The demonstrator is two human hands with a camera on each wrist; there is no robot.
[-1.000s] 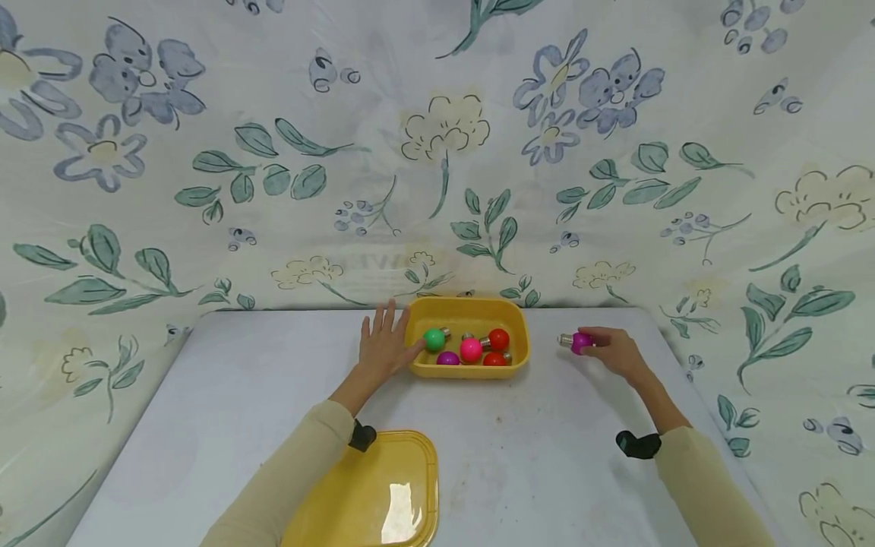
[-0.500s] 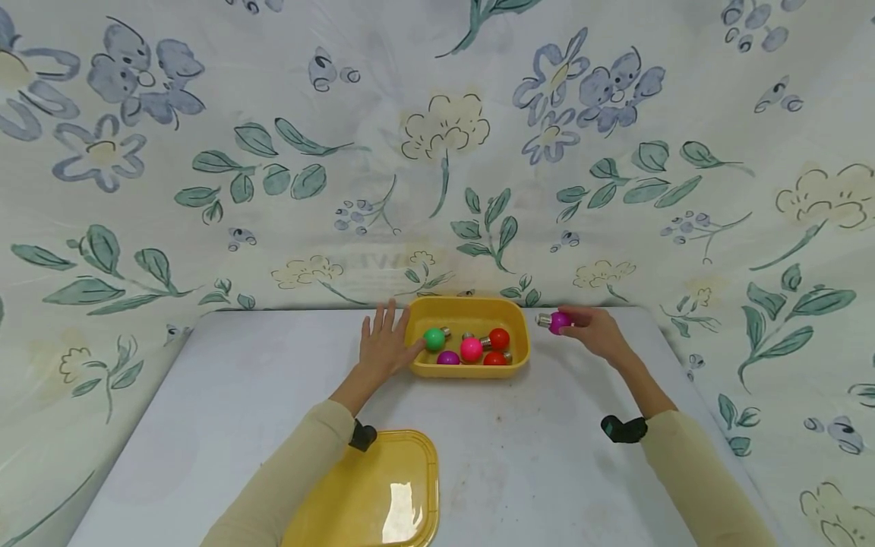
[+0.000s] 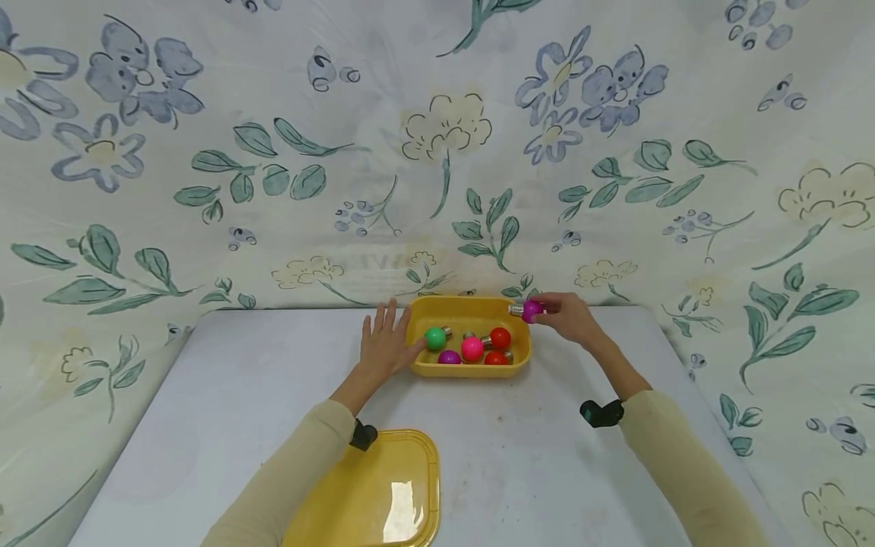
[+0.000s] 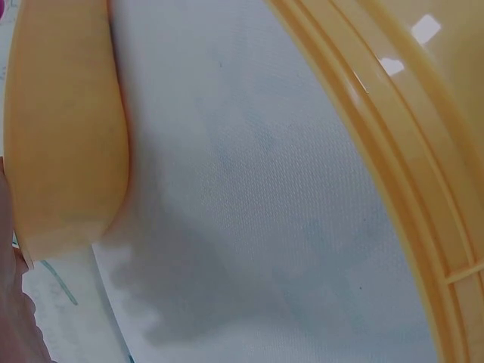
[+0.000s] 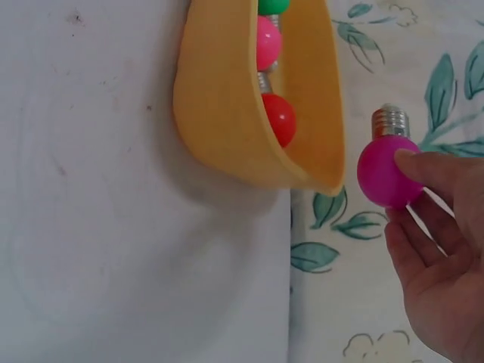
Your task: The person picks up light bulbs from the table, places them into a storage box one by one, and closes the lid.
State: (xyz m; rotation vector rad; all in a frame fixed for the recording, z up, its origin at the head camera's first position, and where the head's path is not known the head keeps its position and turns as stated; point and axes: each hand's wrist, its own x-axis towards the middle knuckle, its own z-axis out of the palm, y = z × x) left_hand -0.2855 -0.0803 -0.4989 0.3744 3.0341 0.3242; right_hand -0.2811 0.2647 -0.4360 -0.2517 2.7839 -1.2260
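My right hand (image 3: 569, 315) pinches a purple light bulb (image 5: 389, 172) by its round globe, with the silver screw base pointing left over the right rim of a yellow tub (image 3: 468, 371). Inside the tub lie a green bulb (image 3: 434, 339), a pink bulb (image 3: 472, 349), another purple bulb (image 3: 449, 357) and two red bulbs, one red bulb (image 3: 500, 338) behind the other. With fingers spread, my left hand (image 3: 384, 349) rests against the tub's left side, the thumb at its rim. In the left wrist view only a sliver of that hand shows at the left edge.
A shiny yellow tray (image 3: 369, 494) lies at the front left of the white table (image 3: 547, 456), partly under the left forearm. Behind the table hangs a flower-patterned cloth (image 3: 383, 175), close to the tub's back.
My right hand has carried the purple bulb left and slightly back, from beside the tub to over its right rim. The left hand and the tub have stayed in place.
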